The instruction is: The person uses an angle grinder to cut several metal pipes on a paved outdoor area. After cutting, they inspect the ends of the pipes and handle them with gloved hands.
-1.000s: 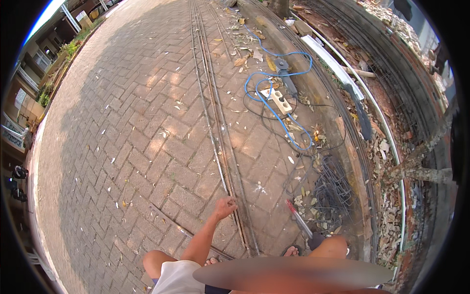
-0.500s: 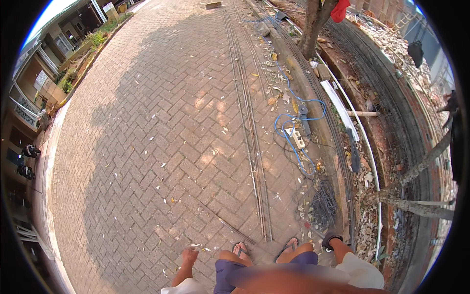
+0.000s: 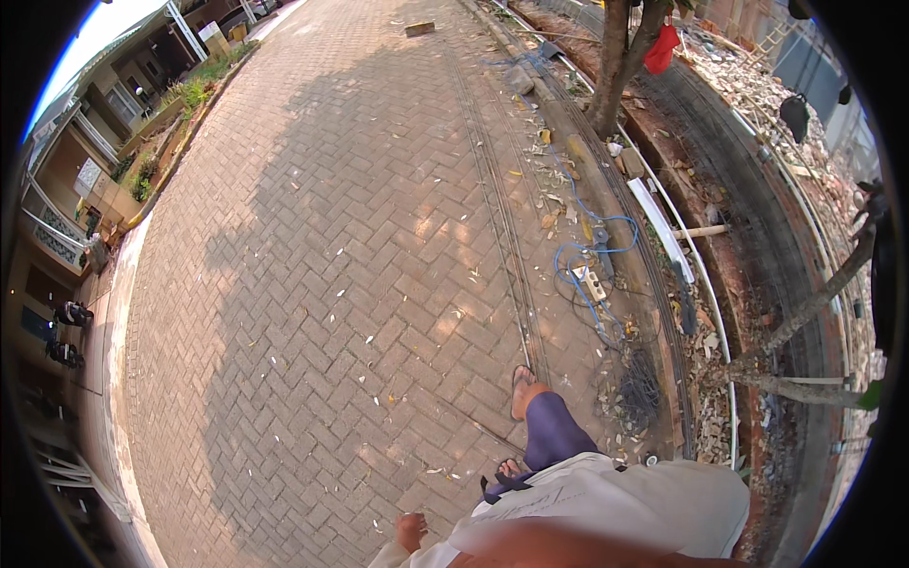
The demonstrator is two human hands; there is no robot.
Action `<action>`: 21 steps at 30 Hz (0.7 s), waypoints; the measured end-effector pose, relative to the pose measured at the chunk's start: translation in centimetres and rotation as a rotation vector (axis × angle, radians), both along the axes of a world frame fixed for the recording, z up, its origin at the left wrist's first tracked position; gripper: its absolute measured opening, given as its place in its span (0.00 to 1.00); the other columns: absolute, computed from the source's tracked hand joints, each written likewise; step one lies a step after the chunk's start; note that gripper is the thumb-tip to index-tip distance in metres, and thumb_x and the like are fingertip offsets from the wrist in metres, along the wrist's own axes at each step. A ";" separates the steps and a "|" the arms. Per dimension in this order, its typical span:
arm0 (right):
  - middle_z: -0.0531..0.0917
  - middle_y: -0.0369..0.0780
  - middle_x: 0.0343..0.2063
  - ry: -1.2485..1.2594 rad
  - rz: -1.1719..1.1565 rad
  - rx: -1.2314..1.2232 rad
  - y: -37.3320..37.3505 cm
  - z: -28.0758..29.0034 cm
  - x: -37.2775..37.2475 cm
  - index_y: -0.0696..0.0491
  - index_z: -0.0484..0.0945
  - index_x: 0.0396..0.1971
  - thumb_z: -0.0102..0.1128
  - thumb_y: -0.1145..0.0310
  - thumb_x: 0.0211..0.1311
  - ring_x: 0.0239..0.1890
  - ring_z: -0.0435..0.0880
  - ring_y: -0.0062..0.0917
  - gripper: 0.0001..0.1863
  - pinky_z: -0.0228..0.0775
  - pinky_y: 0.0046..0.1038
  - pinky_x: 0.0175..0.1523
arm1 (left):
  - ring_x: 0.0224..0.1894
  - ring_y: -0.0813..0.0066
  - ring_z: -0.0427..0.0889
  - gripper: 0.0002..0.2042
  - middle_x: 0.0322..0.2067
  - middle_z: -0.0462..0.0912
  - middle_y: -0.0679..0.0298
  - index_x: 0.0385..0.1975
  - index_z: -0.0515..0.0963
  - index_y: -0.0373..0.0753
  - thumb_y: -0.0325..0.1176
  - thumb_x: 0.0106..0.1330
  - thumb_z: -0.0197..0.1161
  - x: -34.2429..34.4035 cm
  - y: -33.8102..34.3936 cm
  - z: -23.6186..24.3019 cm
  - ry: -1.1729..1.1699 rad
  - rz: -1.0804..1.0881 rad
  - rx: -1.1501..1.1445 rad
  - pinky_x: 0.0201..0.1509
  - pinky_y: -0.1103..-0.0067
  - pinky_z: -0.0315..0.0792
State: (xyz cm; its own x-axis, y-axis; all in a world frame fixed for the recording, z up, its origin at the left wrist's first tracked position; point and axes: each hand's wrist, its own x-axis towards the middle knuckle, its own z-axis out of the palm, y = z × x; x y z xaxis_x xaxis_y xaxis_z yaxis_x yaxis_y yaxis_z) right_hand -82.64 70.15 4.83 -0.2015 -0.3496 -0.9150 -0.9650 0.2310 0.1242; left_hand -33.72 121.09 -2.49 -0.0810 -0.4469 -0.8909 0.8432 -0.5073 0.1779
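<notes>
My left hand (image 3: 411, 530) hangs low beside my body over the brick paving (image 3: 322, 312), at the lower middle of the view. Its fingers look loosely curled, and I see nothing in them. No part of my right hand shows; the light shirt (image 3: 615, 506) covers the lower right. One sandalled foot (image 3: 522, 381) is forward beside long thin metal rods (image 3: 511, 246) lying on the paving. The other foot (image 3: 509, 468) is behind it, near a short thin rod (image 3: 478, 428). Neither visible hand nor arm touches these things.
Right of the rods lie a white power strip (image 3: 589, 282), a blue cable (image 3: 620, 248) and a tangle of dark wire (image 3: 640, 390). Farther right are a white pipe (image 3: 712, 312), a trench, a tree trunk (image 3: 611, 76) and rubble. A loose block (image 3: 419, 29) lies far ahead.
My forward leg has stepped out along the rods, and the view has shifted. My left hand appears lower and farther right. The dark-banded right hand seen earlier has gone out of view.
</notes>
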 end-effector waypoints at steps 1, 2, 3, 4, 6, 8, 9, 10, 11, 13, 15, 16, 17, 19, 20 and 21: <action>0.86 0.49 0.53 -0.017 0.000 -0.008 -1.7 -0.6 2.1 0.52 0.86 0.53 0.68 0.55 0.53 0.55 0.87 0.41 0.28 0.78 0.42 0.59 | 0.24 0.69 0.66 0.20 0.25 0.67 0.69 0.47 0.78 0.35 0.43 0.61 0.59 3.7 -4.7 0.4 -0.243 -0.137 0.120 0.36 0.67 0.68; 0.86 0.49 0.53 -0.032 0.003 -0.010 -3.5 -1.2 4.2 0.52 0.86 0.53 0.68 0.55 0.53 0.55 0.87 0.41 0.27 0.78 0.42 0.59 | 0.28 0.69 0.71 0.20 0.29 0.71 0.68 0.51 0.77 0.34 0.40 0.64 0.59 6.5 -9.0 1.6 -0.356 -0.020 0.166 0.36 0.67 0.70; 0.86 0.49 0.53 -0.043 0.011 -0.008 -5.4 -1.8 5.9 0.52 0.86 0.53 0.68 0.55 0.53 0.55 0.87 0.41 0.27 0.78 0.42 0.59 | 0.32 0.68 0.76 0.19 0.33 0.76 0.66 0.54 0.75 0.34 0.37 0.66 0.58 8.8 -13.7 3.0 -0.498 0.063 0.241 0.37 0.67 0.73; 0.86 0.49 0.53 -0.052 0.019 -0.001 -7.3 -2.4 7.6 0.52 0.86 0.53 0.68 0.55 0.53 0.54 0.87 0.41 0.27 0.78 0.42 0.59 | 0.35 0.67 0.79 0.18 0.36 0.79 0.64 0.55 0.75 0.34 0.35 0.67 0.59 11.4 -19.2 4.3 -0.587 0.081 0.286 0.39 0.67 0.75; 0.86 0.49 0.53 -0.067 0.033 0.029 -11.0 -3.1 10.0 0.52 0.86 0.53 0.68 0.55 0.53 0.54 0.87 0.41 0.27 0.79 0.42 0.58 | 0.40 0.66 0.83 0.18 0.41 0.83 0.61 0.56 0.76 0.34 0.32 0.68 0.62 15.4 -28.0 8.5 -0.669 0.105 0.285 0.42 0.67 0.77; 0.86 0.49 0.52 -0.077 0.074 0.060 -15.6 -3.2 12.5 0.52 0.86 0.52 0.68 0.55 0.53 0.54 0.87 0.41 0.27 0.79 0.41 0.58 | 0.43 0.65 0.85 0.20 0.44 0.85 0.59 0.57 0.76 0.35 0.31 0.66 0.65 19.6 -38.6 12.0 -0.681 0.115 0.221 0.44 0.66 0.79; 0.87 0.49 0.52 -0.078 0.108 0.084 -17.6 -3.1 13.4 0.52 0.86 0.52 0.68 0.55 0.53 0.54 0.87 0.41 0.26 0.79 0.41 0.58 | 0.44 0.65 0.85 0.19 0.45 0.85 0.59 0.57 0.77 0.35 0.32 0.67 0.65 21.5 -43.8 13.5 -0.683 0.065 0.154 0.43 0.66 0.79; 0.87 0.49 0.52 -0.081 0.152 0.113 -19.0 -3.2 14.2 0.52 0.87 0.52 0.68 0.55 0.53 0.54 0.87 0.40 0.26 0.79 0.41 0.58 | 0.44 0.64 0.85 0.19 0.45 0.85 0.59 0.57 0.77 0.34 0.32 0.68 0.64 22.7 -46.8 15.0 -0.688 0.000 0.123 0.43 0.67 0.79; 0.87 0.49 0.52 -0.099 0.268 0.136 -20.9 -3.3 15.4 0.52 0.87 0.52 0.68 0.55 0.54 0.53 0.88 0.40 0.26 0.79 0.41 0.58 | 0.44 0.64 0.85 0.19 0.46 0.85 0.58 0.58 0.77 0.34 0.33 0.69 0.64 24.0 -49.4 16.4 -0.690 -0.059 0.094 0.42 0.67 0.80; 0.87 0.49 0.51 -0.133 0.580 0.157 -25.6 -2.7 18.0 0.52 0.87 0.51 0.68 0.55 0.54 0.53 0.88 0.40 0.26 0.79 0.41 0.57 | 0.40 0.66 0.85 0.22 0.45 0.85 0.58 0.60 0.76 0.33 0.32 0.67 0.65 26.6 -56.2 17.5 -0.800 -0.179 0.139 0.40 0.69 0.78; 0.87 0.49 0.51 -0.160 0.734 0.085 -31.0 -1.3 21.8 0.52 0.87 0.51 0.68 0.55 0.54 0.53 0.88 0.40 0.26 0.79 0.41 0.57 | 0.40 0.67 0.84 0.22 0.43 0.85 0.59 0.60 0.76 0.33 0.33 0.66 0.64 29.2 -60.7 17.7 -0.845 -0.139 0.120 0.39 0.69 0.77; 0.87 0.49 0.51 -0.114 0.686 0.047 -33.9 -0.1 23.9 0.52 0.87 0.51 0.68 0.55 0.54 0.53 0.88 0.40 0.25 0.79 0.41 0.57 | 0.39 0.67 0.84 0.23 0.42 0.84 0.60 0.60 0.77 0.33 0.33 0.66 0.64 29.9 -61.8 17.6 -0.864 -0.123 0.124 0.39 0.69 0.77; 0.89 0.46 0.43 -0.110 0.419 -0.032 -37.1 1.4 26.1 0.52 0.89 0.45 0.67 0.57 0.56 0.45 0.90 0.37 0.20 0.80 0.39 0.51 | 0.39 0.68 0.83 0.22 0.41 0.84 0.61 0.59 0.77 0.33 0.34 0.66 0.64 30.7 -62.6 17.2 -0.838 -0.119 0.150 0.38 0.69 0.77; 0.91 0.41 0.32 -0.165 0.051 -0.159 -43.5 5.0 30.5 0.54 0.91 0.37 0.66 0.57 0.58 0.34 0.91 0.31 0.16 0.80 0.36 0.41 | 0.39 0.68 0.83 0.21 0.38 0.84 0.63 0.58 0.78 0.32 0.34 0.67 0.64 32.6 -63.8 15.9 -0.798 -0.106 0.187 0.38 0.70 0.76; 0.91 0.42 0.30 -0.162 0.029 -0.156 -46.8 6.1 33.3 0.55 0.90 0.36 0.66 0.56 0.59 0.33 0.91 0.31 0.17 0.80 0.36 0.39 | 0.34 0.71 0.81 0.18 0.36 0.84 0.64 0.55 0.78 0.34 0.30 0.65 0.64 33.5 -63.8 15.1 -0.743 -0.089 0.245 0.34 0.73 0.74; 0.90 0.43 0.30 -0.170 -0.053 -0.180 -49.3 7.3 35.4 0.56 0.90 0.37 0.66 0.56 0.59 0.33 0.91 0.32 0.18 0.80 0.37 0.40 | 0.30 0.74 0.80 0.16 0.34 0.83 0.65 0.52 0.78 0.36 0.27 0.63 0.65 34.4 -63.8 14.2 -0.715 -0.071 0.231 0.30 0.76 0.72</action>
